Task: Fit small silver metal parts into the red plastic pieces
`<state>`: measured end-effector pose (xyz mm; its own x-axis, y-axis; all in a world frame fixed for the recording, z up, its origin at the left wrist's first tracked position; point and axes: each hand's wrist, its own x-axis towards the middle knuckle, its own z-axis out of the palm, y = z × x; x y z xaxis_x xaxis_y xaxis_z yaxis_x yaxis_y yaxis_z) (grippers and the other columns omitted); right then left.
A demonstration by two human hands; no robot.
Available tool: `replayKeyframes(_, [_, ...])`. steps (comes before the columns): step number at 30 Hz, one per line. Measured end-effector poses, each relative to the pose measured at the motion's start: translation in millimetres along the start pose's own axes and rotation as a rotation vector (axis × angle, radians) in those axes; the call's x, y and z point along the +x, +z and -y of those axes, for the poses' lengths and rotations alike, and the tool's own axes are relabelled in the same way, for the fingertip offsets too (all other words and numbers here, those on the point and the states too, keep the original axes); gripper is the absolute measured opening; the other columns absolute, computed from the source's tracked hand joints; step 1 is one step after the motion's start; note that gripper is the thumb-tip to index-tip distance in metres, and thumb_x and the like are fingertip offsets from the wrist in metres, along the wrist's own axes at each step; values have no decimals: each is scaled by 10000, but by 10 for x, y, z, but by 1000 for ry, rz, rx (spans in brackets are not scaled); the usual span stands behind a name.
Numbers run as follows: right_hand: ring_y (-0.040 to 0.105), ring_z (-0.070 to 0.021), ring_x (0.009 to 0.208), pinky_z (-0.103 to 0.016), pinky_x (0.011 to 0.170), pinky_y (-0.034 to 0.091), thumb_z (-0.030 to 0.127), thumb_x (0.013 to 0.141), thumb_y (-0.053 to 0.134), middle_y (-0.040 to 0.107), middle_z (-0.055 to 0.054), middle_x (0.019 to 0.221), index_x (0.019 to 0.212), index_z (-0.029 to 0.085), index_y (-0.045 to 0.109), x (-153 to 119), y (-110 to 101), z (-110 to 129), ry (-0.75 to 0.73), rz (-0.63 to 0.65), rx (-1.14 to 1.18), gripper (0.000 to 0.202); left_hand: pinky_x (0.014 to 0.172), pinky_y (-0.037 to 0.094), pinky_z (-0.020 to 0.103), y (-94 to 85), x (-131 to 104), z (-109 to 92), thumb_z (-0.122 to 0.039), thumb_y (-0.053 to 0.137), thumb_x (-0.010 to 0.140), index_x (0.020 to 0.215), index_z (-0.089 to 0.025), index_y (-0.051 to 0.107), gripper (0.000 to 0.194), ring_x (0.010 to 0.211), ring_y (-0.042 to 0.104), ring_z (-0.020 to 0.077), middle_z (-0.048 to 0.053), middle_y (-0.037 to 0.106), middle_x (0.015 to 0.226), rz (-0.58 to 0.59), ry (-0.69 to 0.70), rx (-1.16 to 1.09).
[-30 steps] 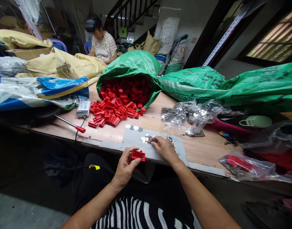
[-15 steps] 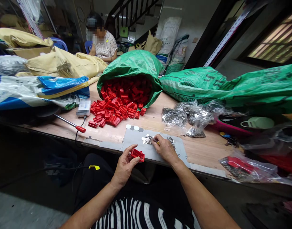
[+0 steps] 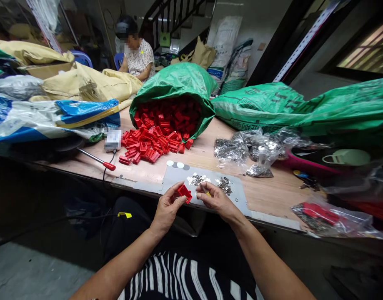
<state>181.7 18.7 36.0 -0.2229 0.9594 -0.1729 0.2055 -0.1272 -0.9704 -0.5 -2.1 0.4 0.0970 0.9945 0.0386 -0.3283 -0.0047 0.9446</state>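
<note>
My left hand (image 3: 166, 208) grips a small red plastic case (image 3: 184, 193), its open side facing up, over the table's front edge. Just right of it, my right hand (image 3: 216, 200) is closed on a thin tool with a yellow part (image 3: 208, 193), and a small shiny piece shows near its fingertips. Behind the hands lies a grey mat (image 3: 238, 193) with a pile of silvery metal pieces (image 3: 196, 179) and a darker pile of small metal parts (image 3: 224, 186).
A green sack (image 3: 178, 79) spills red cases (image 3: 147, 143) on the table (image 3: 204, 150). Plastic bags of metal parts (image 3: 230, 152) lie to the right. A lever with a red handle (image 3: 109, 166) is at left. Another person (image 3: 138, 58) sits behind.
My right hand has moved back from the metal pile towards the red case. The case has been raised slightly and turned in my left hand. The view has shifted a little.
</note>
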Motion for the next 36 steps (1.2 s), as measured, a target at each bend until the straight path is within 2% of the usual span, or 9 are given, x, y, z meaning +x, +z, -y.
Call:
replayKeyframes(5, [361, -81, 510, -220, 471, 261, 421, 721, 686, 469, 59, 648, 854, 199, 518, -130, 94, 45, 52, 57, 61, 309, 933, 515, 343, 40, -23, -40, -270, 665, 798, 1214, -233, 629, 420, 1046, 647, 206, 66, 680, 1176, 46, 35, 102])
replayKeyframes(12, [393, -81, 519, -213, 475, 265, 461, 696, 728, 480, 65, 629, 811, 202, 488, -158, 136, -5, 33, 45, 132, 371, 997, 473, 342, 76, -69, -61, -246, 652, 812, 1193, -256, 648, 381, 1123, 614, 211, 51, 668, 1214, 113, 103, 212])
replayKeyframes(20, [369, -55, 424, -196, 419, 207, 549, 746, 679, 623, 17, 658, 830, 200, 458, -196, 147, -71, 43, 8, 190, 421, 968, 450, 317, 85, -41, -35, -288, 695, 782, 1219, -234, 627, 445, 1054, 621, 200, 52, 696, 1132, 59, -116, -86])
replayKeyframes(27, [374, -62, 432, -201, 422, 249, 533, 803, 628, 589, 29, 666, 832, 202, 459, -222, 146, -129, -1, 22, 161, 372, 861, 470, 266, 133, -42, -44, -267, 710, 763, 1180, -215, 621, 430, 923, 629, 150, 37, 693, 1003, 64, -203, -282])
replayKeyframes(30, [416, -84, 478, -222, 457, 323, 489, 869, 552, 565, 20, 716, 867, 200, 515, -209, 129, -175, -75, -37, 0, 292, 850, 479, 266, 99, -20, -35, -245, 709, 761, 1123, -224, 596, 379, 942, 623, 153, 32, 673, 1042, 87, -116, -161])
replayKeyframes(34, [562, -169, 760, -288, 673, 439, 364, 893, 522, 608, -47, 882, 925, 195, 635, -196, 76, -192, -249, -158, -394, 207, 855, 478, 290, -26, 58, -12, -205, 687, 768, 1067, -230, 568, 323, 926, 633, 166, 41, 655, 1108, 89, 96, 250])
replayKeyframes(36, [576, -181, 778, -302, 714, 443, 320, 881, 533, 627, -46, 869, 992, 202, 652, -196, 65, -187, -270, -170, -496, 202, 845, 476, 292, -85, 104, -7, -180, 660, 782, 1069, -230, 566, 306, 896, 640, 166, 35, 671, 1061, 105, 168, 457])
